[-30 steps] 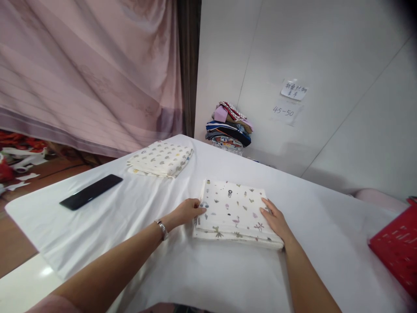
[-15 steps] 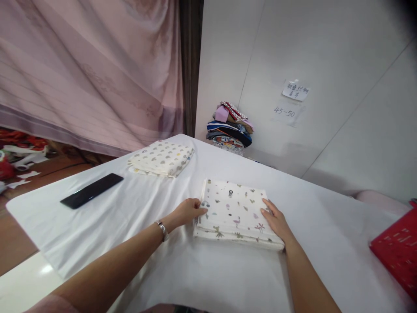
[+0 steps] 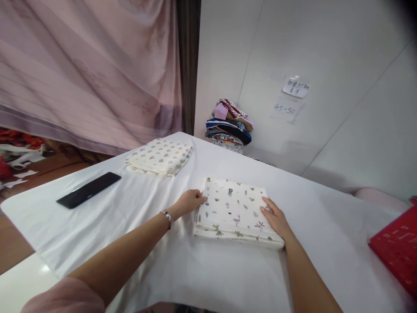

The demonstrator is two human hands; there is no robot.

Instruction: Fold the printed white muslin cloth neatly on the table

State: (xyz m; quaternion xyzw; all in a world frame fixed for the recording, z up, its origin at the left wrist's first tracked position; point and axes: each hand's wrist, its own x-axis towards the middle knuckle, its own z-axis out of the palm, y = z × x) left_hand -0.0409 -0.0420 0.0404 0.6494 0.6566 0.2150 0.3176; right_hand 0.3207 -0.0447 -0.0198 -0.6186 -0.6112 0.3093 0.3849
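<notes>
A: What's around the table point(image 3: 247, 278)?
B: A pink curtain point(image 3: 97, 65) on the left, a pale wall point(image 3: 335, 52) ahead with a note point(image 3: 296, 87) reading "45-50" just below it on another sheet, and a pile of fabrics point(image 3: 230, 126) beyond the far edge.
A: And the cloth point(image 3: 233, 206)?
B: Folded into a flat, layered rectangle on the white tabletop, between the two hands, its print of plants and a flamingo facing up.
A: How is the left hand point(image 3: 189, 202)?
B: Thumb and fingers drawn together at the cloth's left edge, thumb on top. Whether they pinch it, I can't tell.
A: The right hand point(image 3: 276, 219)?
B: Loosely open, laid along the right edge, fingertips touching the top.
A: Anything else there?
B: A spotted cloth point(image 3: 159, 156), folded, farther back to the left; a black slab point(image 3: 89, 190) near it; a red basket point(image 3: 395, 245) at far right.
</notes>
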